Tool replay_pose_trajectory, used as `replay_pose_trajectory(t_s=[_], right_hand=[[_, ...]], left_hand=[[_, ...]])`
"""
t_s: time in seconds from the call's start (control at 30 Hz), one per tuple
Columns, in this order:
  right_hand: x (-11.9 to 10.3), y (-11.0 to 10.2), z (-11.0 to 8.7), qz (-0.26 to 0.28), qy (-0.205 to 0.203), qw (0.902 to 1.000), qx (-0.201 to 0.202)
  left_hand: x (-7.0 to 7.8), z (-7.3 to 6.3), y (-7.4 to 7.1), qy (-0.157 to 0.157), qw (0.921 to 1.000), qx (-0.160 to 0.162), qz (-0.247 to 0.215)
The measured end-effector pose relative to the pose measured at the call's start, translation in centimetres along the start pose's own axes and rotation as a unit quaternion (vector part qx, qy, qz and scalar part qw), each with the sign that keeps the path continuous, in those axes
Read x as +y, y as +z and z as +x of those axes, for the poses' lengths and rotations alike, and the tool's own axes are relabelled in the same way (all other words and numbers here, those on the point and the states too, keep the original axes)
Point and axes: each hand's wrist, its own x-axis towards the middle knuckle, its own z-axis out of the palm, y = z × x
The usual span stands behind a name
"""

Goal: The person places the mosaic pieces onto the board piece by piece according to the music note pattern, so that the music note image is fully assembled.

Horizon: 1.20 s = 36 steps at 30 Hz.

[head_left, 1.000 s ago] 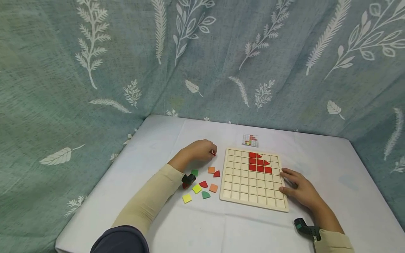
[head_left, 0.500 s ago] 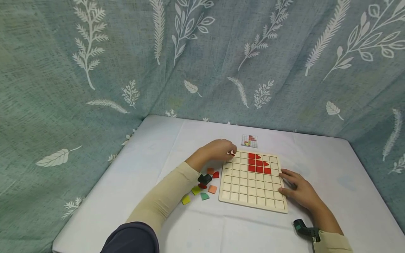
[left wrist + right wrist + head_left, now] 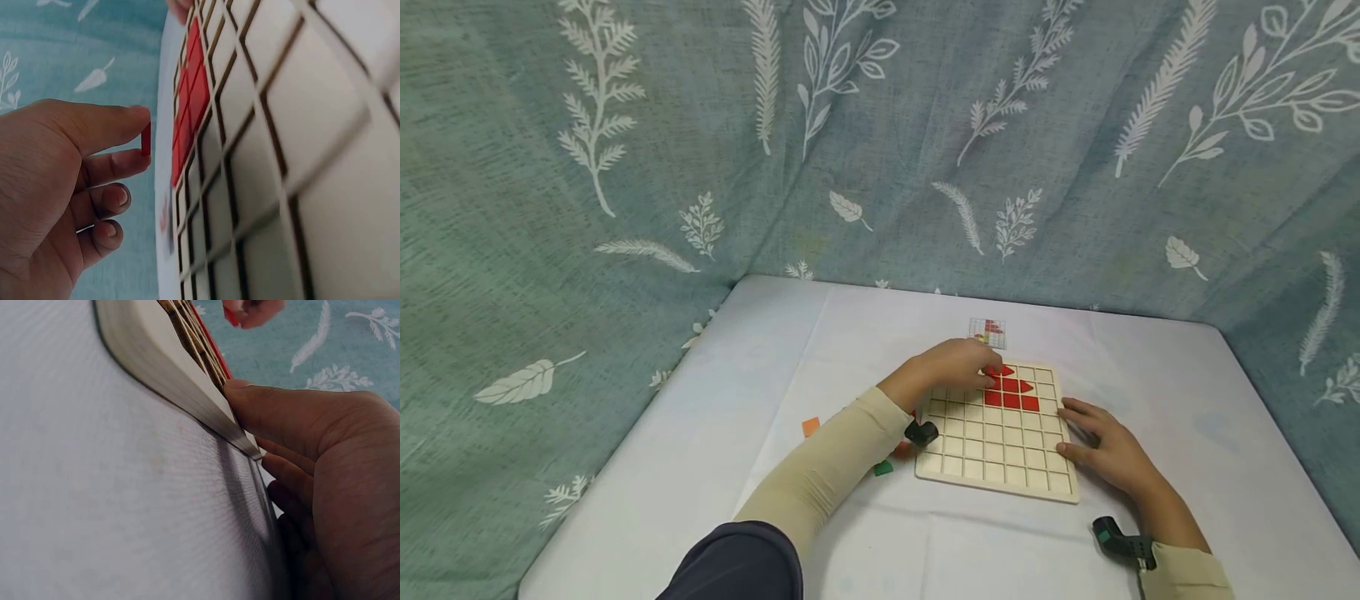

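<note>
My left hand (image 3: 955,364) is over the far part of the pale wooden grid board (image 3: 992,454). Between thumb and index finger it pinches a small red tile (image 3: 145,139), seen edge-on in the left wrist view, so its outline cannot be told. That tile stands just off the board's surface. Close to it, several red tiles (image 3: 1011,400) sit in the grid in rows, some rows with pointed right ends. At the board's right edge, my right hand (image 3: 1108,447) rests with its thumb and fingers spread and touching the rim.
Beyond the board lies a small pattern card (image 3: 988,331), partly behind the left hand. An orange tile (image 3: 810,427) and a green tile (image 3: 883,467) show beside the left sleeve (image 3: 831,467), which hides other loose tiles. White cloth covers the table (image 3: 880,550).
My left hand has carried the red tile rightward from the table left of the board to the red tiles in the grid. My right hand has stayed at the board's edge.
</note>
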Motion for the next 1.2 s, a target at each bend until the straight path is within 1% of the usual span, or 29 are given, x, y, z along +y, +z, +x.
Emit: replay_pose_trajectory(t_s=[0.23, 0.37, 0.53, 0.63, 0.8, 0.9, 1.03, 1.2], right_hand=[[0.0, 0.0, 0.1, 0.005, 0.002, 1.0000, -0.005], [0.0, -0.1, 0.1, 0.003, -0.007, 1.0000, -0.001], [0.1, -0.2, 0.0, 0.003, -0.017, 0.9999, 0.002], [0.2, -0.3, 0.0, 0.002, -0.015, 0.9999, 0.000], [0.2, -0.3, 0.1, -0.001, -0.019, 0.9998, 0.003], [0.2, -0.4, 0.1, -0.003, -0.025, 0.9996, 0.007], [0.3, -0.5, 0.0, -0.005, -0.027, 0.9996, 0.011], [0.1, -0.3, -0.1, 0.014, -0.015, 0.9998, 0.008]], left_hand=[[1.9, 1.8, 0.5, 0.008, 0.9999, -0.006, 0.011], [2.8, 2.7, 0.8, 0.017, 0.9997, -0.009, 0.014], [3.7, 3.8, 1.3, 0.024, 0.9992, -0.022, 0.025], [4.2, 4.3, 1.4, 0.026, 0.9987, -0.028, 0.033], [5.0, 4.8, 1.5, 0.032, 0.9985, -0.028, 0.035], [5.3, 5.2, 1.7, 0.029, 0.9985, -0.030, 0.035], [5.9, 5.8, 1.8, 0.020, 0.9980, -0.044, 0.040], [6.4, 6.4, 2.1, 0.003, 0.9971, -0.052, 0.056]])
